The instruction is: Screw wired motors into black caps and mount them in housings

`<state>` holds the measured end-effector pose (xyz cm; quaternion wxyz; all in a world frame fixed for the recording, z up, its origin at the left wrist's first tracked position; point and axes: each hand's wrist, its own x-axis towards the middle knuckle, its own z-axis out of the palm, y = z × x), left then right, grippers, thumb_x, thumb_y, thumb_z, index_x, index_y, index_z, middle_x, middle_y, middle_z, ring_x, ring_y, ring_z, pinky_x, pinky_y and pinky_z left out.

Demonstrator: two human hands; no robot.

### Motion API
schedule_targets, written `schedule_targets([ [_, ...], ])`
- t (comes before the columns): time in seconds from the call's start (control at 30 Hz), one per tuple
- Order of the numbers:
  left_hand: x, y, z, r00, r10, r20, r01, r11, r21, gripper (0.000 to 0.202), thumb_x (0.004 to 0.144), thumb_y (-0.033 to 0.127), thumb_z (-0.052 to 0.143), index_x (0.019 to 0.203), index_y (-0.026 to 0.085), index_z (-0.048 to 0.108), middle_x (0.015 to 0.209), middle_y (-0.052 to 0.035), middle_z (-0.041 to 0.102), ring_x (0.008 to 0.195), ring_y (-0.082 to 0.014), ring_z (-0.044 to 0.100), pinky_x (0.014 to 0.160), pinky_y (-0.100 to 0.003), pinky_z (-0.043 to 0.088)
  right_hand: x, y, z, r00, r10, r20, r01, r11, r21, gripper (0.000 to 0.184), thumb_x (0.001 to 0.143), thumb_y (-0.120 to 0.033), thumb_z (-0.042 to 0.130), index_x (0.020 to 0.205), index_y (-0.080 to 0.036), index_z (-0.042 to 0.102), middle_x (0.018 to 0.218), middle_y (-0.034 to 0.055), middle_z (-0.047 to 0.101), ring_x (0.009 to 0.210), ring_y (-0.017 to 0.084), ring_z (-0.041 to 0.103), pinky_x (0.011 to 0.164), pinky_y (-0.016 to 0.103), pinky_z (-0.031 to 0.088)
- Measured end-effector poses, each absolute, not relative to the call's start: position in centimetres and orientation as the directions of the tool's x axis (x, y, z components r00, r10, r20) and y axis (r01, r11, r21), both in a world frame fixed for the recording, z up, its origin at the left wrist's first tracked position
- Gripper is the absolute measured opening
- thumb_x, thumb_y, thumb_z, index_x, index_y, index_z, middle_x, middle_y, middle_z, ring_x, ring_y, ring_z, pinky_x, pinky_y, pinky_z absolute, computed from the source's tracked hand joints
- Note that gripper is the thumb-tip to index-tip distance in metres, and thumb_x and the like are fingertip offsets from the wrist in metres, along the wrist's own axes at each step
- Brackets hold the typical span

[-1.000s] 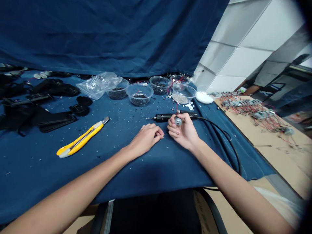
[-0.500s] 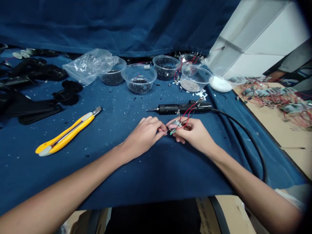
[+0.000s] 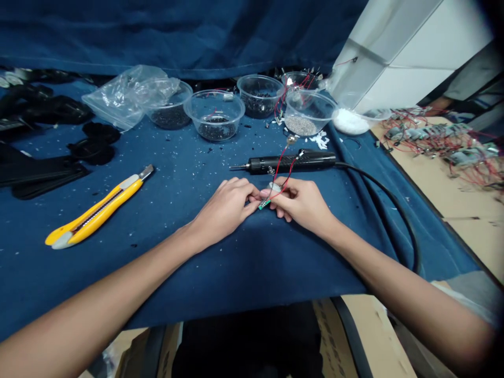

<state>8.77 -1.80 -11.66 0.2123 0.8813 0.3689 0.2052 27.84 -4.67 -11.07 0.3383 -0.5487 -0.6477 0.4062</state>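
Note:
Between the thumb and fingers of my right hand [image 3: 301,199] is a small green circuit board [image 3: 264,204] with red and black wires and a pale part attached. Its red wires [image 3: 280,161] rise to small metal pieces above the hand. My left hand [image 3: 230,205] is closed in a pinch right beside the board; what lies between its fingertips is too small to make out. Just beyond both hands a black electric screwdriver [image 3: 291,163] lies on the blue cloth, its bit pointing left. A yellow utility knife [image 3: 98,210] rests to the left with some blade out.
Along the back stand several clear plastic tubs, one with black bits [image 3: 214,116] and one with small screws [image 3: 309,114], beside a clear plastic bag [image 3: 126,97]. Black plastic parts [image 3: 43,173] lie left. Wired boards [image 3: 441,137] cover the right-hand table, near another person's hand [image 3: 439,105].
The whole view has shifted a little, with things now farther left and up. In my right hand the circuit board has turned, showing more green and its wires standing more upright.

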Motion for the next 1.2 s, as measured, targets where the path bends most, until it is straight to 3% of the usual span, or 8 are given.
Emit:
schedule_targets([
  [0.13, 8.7, -1.8, -11.6, 0.653, 0.729, 0.206, 0.559, -0.647, 0.518, 0.011, 0.091, 0.025, 0.058, 0.087, 0.015, 0.060, 0.087, -0.0020, 0.061, 0.085, -0.0173, 0.052, 0.076, -0.029, 0.036, 27.6, -4.8, -11.2, -0.184, 0.982, 0.049, 0.487, 0.134, -0.863, 0.034, 0.083, -0.050, 0.061, 0.076, -0.017, 0.057, 0.059, -0.0020, 0.057, 0.045, 0.007, 0.050, 0.042, 0.018, 0.036],
  [0.4, 8.8, -1.6, -11.6, 0.660, 0.720, 0.214, 0.541, -0.653, 0.530, 0.005, 0.088, 0.019, 0.057, 0.085, 0.015, 0.059, 0.081, -0.0020, 0.059, 0.081, -0.0170, 0.051, 0.071, -0.028, 0.036, 27.3, -4.5, -11.1, -0.241, 0.946, 0.219, 0.585, 0.321, -0.745, 0.036, 0.084, -0.047, 0.061, 0.068, -0.018, 0.046, 0.057, -0.0045, 0.041, 0.054, 0.007, 0.033, 0.052, 0.021, 0.027],
  [0.53, 8.9, -1.5, -11.5, 0.652, 0.731, 0.202, 0.580, -0.652, 0.488, 0.006, 0.084, 0.011, 0.057, 0.079, 0.014, 0.057, 0.077, -0.0016, 0.057, 0.078, -0.0168, 0.050, 0.070, -0.028, 0.035, 26.8, -4.5, -10.8, -0.264, 0.932, 0.248, 0.595, 0.360, -0.718, 0.029, 0.085, -0.038, 0.060, 0.070, -0.018, 0.046, 0.057, -0.0048, 0.044, 0.052, 0.007, 0.035, 0.054, 0.022, 0.028],
  [0.77, 9.0, -1.6, -11.6, 0.651, 0.729, 0.212, 0.574, -0.655, 0.491, 0.005, 0.083, 0.012, 0.058, 0.079, 0.014, 0.056, 0.075, -0.0010, 0.056, 0.076, -0.0159, 0.049, 0.069, -0.027, 0.035, 26.8, -4.8, -10.6, -0.268, 0.947, 0.177, 0.590, 0.306, -0.747, 0.025, 0.086, -0.039, 0.057, 0.074, -0.018, 0.049, 0.058, -0.0033, 0.050, 0.053, 0.008, 0.043, 0.055, 0.022, 0.031],
  [1.03, 9.1, -1.9, -11.6, 0.637, 0.745, 0.196, 0.613, -0.644, 0.457, 0.009, 0.083, 0.010, 0.054, 0.076, 0.015, 0.053, 0.077, -0.0021, 0.056, 0.079, -0.0175, 0.051, 0.072, -0.029, 0.038, 26.6, -4.9, -10.6, -0.285, 0.933, 0.221, 0.614, 0.354, -0.705, 0.026, 0.087, -0.036, 0.057, 0.072, -0.019, 0.044, 0.060, -0.0031, 0.051, 0.052, 0.008, 0.042, 0.056, 0.022, 0.031],
  [1.1, 8.9, -2.3, -11.2, 0.621, 0.762, 0.181, 0.617, -0.618, 0.487, 0.003, 0.084, 0.014, 0.056, 0.082, 0.015, 0.054, 0.083, -0.0032, 0.058, 0.083, -0.0185, 0.053, 0.075, -0.030, 0.040, 26.6, -5.0, -10.7, -0.282, 0.933, 0.224, 0.611, 0.354, -0.708, 0.029, 0.087, -0.040, 0.057, 0.072, -0.019, 0.044, 0.060, -0.0027, 0.051, 0.052, 0.009, 0.041, 0.055, 0.022, 0.030],
  [1.2, 8.2, -3.1, -10.6, 0.594, 0.784, 0.182, 0.558, -0.564, 0.608, 0.030, 0.081, 0.026, 0.067, 0.105, 0.016, 0.051, 0.094, -0.0037, 0.059, 0.088, -0.0188, 0.055, 0.079, -0.032, 0.044, 26.7, -5.3, -10.7, -0.277, 0.935, 0.222, 0.611, 0.350, -0.710, 0.031, 0.088, -0.044, 0.056, 0.072, -0.020, 0.044, 0.061, -0.0023, 0.051, 0.053, 0.010, 0.041, 0.055, 0.023, 0.030],
])
